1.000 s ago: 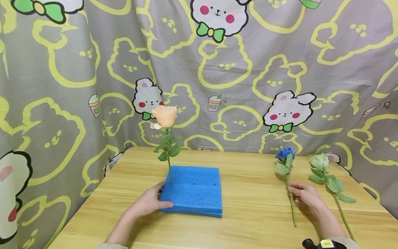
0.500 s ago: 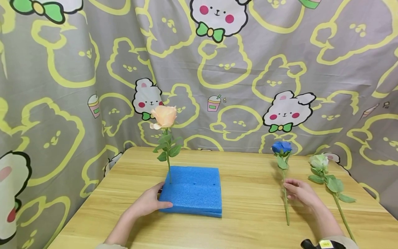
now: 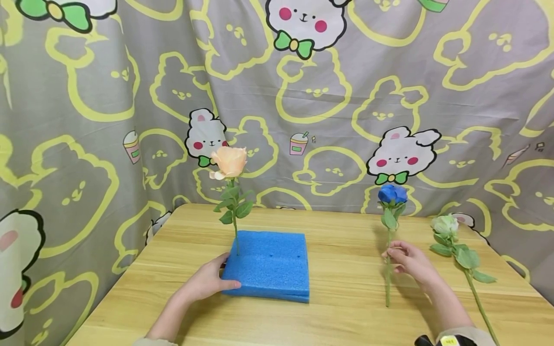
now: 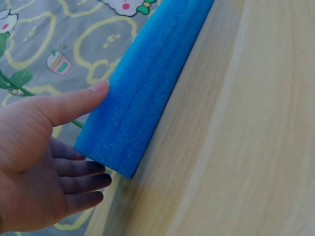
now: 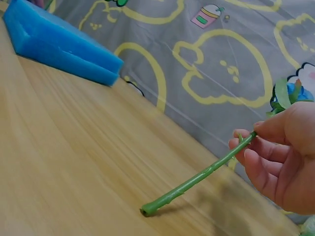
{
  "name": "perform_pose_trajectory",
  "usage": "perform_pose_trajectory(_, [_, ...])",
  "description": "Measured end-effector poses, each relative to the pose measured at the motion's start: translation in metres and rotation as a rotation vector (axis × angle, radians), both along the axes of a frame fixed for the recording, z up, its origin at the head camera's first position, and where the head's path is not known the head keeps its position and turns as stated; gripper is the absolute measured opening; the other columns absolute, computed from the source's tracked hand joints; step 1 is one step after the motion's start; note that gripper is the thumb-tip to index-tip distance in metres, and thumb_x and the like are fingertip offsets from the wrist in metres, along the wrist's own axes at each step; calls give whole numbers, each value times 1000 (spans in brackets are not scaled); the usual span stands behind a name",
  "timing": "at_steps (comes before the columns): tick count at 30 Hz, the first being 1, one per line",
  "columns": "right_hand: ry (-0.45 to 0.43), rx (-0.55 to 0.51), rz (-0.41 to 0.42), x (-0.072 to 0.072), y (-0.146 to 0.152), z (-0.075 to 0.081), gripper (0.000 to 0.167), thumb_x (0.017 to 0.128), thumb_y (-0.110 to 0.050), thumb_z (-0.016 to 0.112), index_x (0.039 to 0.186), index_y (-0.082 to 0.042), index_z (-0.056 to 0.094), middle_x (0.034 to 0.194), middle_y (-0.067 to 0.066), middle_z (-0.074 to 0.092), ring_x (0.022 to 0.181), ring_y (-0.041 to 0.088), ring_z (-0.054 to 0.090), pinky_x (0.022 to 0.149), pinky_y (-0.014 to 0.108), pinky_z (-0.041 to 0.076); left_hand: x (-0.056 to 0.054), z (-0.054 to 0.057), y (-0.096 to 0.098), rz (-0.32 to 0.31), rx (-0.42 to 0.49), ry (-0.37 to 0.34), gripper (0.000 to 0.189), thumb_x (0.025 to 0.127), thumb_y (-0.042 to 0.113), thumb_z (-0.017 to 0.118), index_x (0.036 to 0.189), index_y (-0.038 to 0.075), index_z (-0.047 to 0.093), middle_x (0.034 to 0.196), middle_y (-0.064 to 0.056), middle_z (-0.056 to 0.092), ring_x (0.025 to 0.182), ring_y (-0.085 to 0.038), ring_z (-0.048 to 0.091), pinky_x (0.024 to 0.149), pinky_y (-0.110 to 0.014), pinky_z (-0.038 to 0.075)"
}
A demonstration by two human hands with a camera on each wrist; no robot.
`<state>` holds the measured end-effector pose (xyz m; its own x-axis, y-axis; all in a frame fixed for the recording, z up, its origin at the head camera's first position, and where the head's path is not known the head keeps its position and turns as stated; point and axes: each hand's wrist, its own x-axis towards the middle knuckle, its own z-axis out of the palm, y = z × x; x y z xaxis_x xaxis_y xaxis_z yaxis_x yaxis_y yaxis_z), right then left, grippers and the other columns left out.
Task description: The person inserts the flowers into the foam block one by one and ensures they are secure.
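Observation:
My right hand pinches the stem of a blue rose between thumb and fingertips. The flower stands nearly upright over the right part of the table, its cut green stem end pointing down in the right wrist view. On the left, my left hand rests against the near left corner of a blue foam block; its thumb touches the block and the other fingers lie fairly straight along the side. A peach rose stands upright in the block near its left edge. Small holes show in the block's top.
A pale green-white rose lies on the wooden table to the right of my right hand, its stem running toward the front edge. A patterned grey curtain hangs behind the table and along its sides.
My right hand has lifted the blue rose and moved it a little left, and the stem has become more upright. The left hand and foam block have stayed put.

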<state>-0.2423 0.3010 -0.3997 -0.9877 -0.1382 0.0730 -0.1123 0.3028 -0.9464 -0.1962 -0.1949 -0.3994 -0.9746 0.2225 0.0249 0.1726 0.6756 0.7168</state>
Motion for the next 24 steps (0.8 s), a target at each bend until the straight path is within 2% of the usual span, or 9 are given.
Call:
perform_pose_trajectory(7, [30,-72,37,0,-14,7,21,98,-10,45,111,6,41,90,8,63,78,13,64,62,29,54,0,-1,0,-6,23,-1,92,73,34,79,137,-13,32,132,-28,44,117,-40,47,94,-51,40])
perform_pose_trajectory(10, [55,-85,57,1,-20,10,21,98,-9,46,112,6,39,88,6,63,78,14,64,62,29,54,-1,-1,0,-12,48,-1,91,73,32,79,137,-13,32,133,-28,43,116,-41,47,94,-51,40])
perform_pose_trajectory(15, [98,-68,77,5,-30,17,31,97,-6,47,120,9,33,87,2,63,79,12,64,63,30,54,-1,1,-1,-27,108,-18,88,74,27,78,136,-13,31,134,-30,41,117,-44,45,94,-52,40])
perform_pose_trajectory(20, [103,-51,88,7,-39,22,39,95,-1,49,126,14,30,90,5,62,80,12,64,65,31,54,-1,2,-1,-32,129,-28,87,75,25,78,136,-14,30,135,-32,39,118,-45,44,95,-53,39])
perform_pose_trajectory(24, [106,-49,96,8,-46,24,39,93,1,50,126,14,32,91,8,62,81,14,65,66,33,54,0,1,-4,-41,137,-20,87,74,23,78,136,-14,30,135,-32,38,119,-45,42,96,-54,37])
